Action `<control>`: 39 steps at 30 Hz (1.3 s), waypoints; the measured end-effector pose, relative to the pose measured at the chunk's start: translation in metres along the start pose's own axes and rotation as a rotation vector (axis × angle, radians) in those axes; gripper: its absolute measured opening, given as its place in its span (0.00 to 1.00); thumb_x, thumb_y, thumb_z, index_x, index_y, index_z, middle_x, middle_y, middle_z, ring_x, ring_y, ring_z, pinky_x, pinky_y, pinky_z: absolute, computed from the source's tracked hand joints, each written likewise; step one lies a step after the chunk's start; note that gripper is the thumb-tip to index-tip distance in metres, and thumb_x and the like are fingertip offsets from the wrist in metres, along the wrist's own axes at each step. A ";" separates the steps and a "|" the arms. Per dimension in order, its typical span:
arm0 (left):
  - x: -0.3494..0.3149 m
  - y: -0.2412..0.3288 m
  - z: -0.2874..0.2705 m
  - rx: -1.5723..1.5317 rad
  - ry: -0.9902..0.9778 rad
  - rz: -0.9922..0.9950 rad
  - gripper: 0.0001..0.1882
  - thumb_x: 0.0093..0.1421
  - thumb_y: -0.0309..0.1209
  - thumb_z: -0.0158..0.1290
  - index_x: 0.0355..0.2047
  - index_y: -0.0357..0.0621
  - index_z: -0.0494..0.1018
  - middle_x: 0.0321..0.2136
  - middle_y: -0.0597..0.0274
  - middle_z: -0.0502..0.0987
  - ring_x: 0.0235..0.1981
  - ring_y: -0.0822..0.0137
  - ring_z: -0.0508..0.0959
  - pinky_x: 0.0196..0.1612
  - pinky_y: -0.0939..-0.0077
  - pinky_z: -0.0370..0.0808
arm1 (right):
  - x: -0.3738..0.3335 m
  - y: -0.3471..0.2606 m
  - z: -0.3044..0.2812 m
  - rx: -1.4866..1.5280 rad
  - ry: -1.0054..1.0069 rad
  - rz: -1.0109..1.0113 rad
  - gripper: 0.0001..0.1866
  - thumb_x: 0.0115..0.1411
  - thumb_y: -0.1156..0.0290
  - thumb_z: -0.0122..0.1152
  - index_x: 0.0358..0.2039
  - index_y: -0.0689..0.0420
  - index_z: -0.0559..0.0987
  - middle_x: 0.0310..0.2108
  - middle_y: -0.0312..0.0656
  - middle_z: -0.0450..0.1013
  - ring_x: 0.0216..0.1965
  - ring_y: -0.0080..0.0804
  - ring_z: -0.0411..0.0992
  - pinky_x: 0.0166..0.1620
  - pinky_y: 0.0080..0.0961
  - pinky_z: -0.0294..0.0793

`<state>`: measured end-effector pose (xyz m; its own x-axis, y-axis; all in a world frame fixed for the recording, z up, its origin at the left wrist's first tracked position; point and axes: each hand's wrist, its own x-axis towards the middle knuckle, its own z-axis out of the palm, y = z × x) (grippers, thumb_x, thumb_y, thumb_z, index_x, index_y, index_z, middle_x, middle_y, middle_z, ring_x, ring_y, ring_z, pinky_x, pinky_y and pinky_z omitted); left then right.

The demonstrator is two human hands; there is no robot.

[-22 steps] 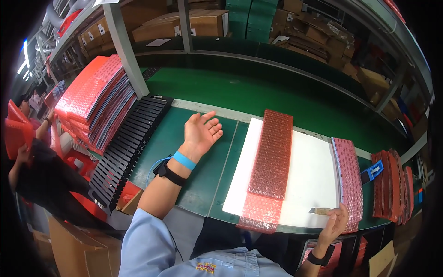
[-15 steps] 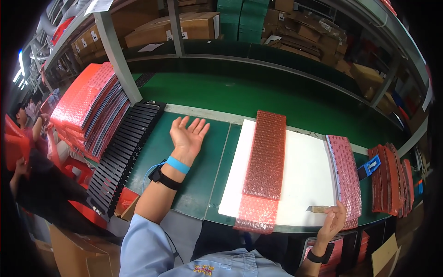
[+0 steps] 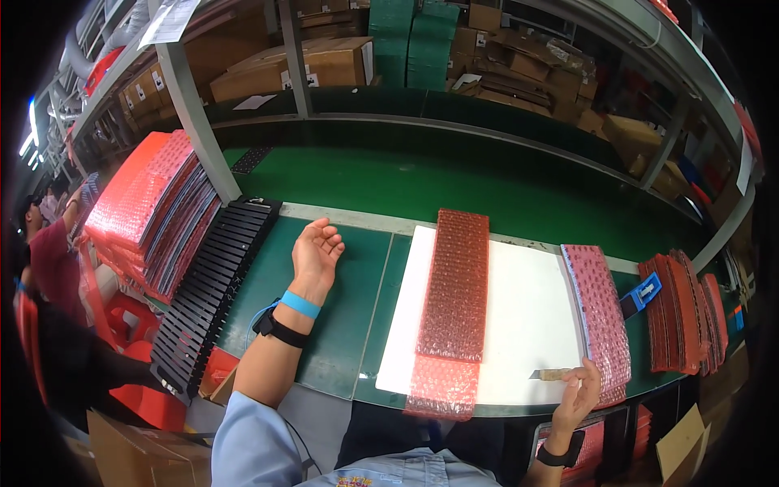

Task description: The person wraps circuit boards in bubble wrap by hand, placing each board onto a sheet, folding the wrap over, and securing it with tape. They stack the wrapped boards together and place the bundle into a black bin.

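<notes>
My left hand [image 3: 318, 256] hovers above the green mat with its palm turned up, fingers loosely curled and nothing in them. A blue band and a black strap circle that wrist. At the near right, my right hand [image 3: 580, 391] grips a small knife [image 3: 554, 374] by its tan wrapped handle, its blade pointing left over a white board [image 3: 527, 312]. Red bubble-wrap pouches [image 3: 456, 284] lie overlapped across the board's left part. Beside my right hand is a stack of pink bubble-wrap pouches [image 3: 600, 316] on the board's right edge.
A blue-handled tool [image 3: 645, 292] lies beyond the pink stack, near upright red pouches [image 3: 673, 316]. On the left stand a black slotted rack [image 3: 215, 292] and a tall pink pouch pile [image 3: 146, 219]. A person in red [image 3: 57, 268] is at far left. Metal posts [image 3: 195, 122] frame the bench.
My left hand has shifted slightly left and its fingers have curled in more. My right hand still holds the knife at the board's edge. The whole view has tilted a little.
</notes>
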<state>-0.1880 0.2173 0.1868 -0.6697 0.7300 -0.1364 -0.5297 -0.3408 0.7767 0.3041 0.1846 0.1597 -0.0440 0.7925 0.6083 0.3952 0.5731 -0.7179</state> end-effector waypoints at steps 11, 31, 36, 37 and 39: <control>-0.003 -0.001 0.003 -0.015 0.011 -0.038 0.11 0.63 0.29 0.41 0.43 0.41 0.69 0.27 0.66 0.71 0.29 0.70 0.70 0.34 0.72 0.71 | 0.002 -0.004 0.004 -0.011 0.061 0.049 0.18 0.60 0.76 0.48 0.51 0.67 0.71 0.25 0.39 0.68 0.31 0.26 0.67 0.44 0.28 0.65; -0.001 0.000 0.004 -0.019 0.017 -0.054 0.09 0.63 0.28 0.42 0.42 0.43 0.69 0.25 0.68 0.70 0.27 0.72 0.70 0.32 0.73 0.71 | 0.004 -0.003 0.003 -0.007 0.032 0.012 0.18 0.61 0.78 0.47 0.52 0.67 0.71 0.28 0.37 0.65 0.32 0.24 0.66 0.44 0.24 0.67; -0.003 0.001 0.005 -0.018 0.028 -0.059 0.09 0.63 0.28 0.43 0.42 0.43 0.69 0.25 0.68 0.70 0.26 0.71 0.70 0.32 0.73 0.71 | 0.003 -0.003 0.002 -0.001 0.018 0.002 0.18 0.61 0.79 0.46 0.52 0.67 0.70 0.28 0.37 0.65 0.32 0.25 0.66 0.44 0.24 0.67; -0.002 0.001 0.004 -0.011 0.023 -0.053 0.09 0.64 0.29 0.43 0.43 0.42 0.69 0.25 0.67 0.70 0.27 0.71 0.70 0.32 0.73 0.71 | 0.003 -0.004 0.002 -0.001 0.015 0.005 0.18 0.61 0.79 0.46 0.52 0.67 0.70 0.28 0.37 0.65 0.32 0.25 0.66 0.44 0.24 0.66; -0.001 0.000 0.003 0.000 0.014 -0.042 0.11 0.64 0.32 0.44 0.43 0.41 0.69 0.26 0.67 0.71 0.28 0.71 0.71 0.33 0.74 0.71 | 0.004 -0.004 0.002 -0.002 0.010 0.007 0.18 0.61 0.80 0.46 0.52 0.67 0.70 0.28 0.37 0.65 0.32 0.25 0.66 0.44 0.24 0.66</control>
<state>-0.1851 0.2184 0.1888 -0.6541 0.7354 -0.1769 -0.5571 -0.3102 0.7703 0.3004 0.1856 0.1644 -0.0324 0.7945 0.6064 0.3976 0.5669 -0.7215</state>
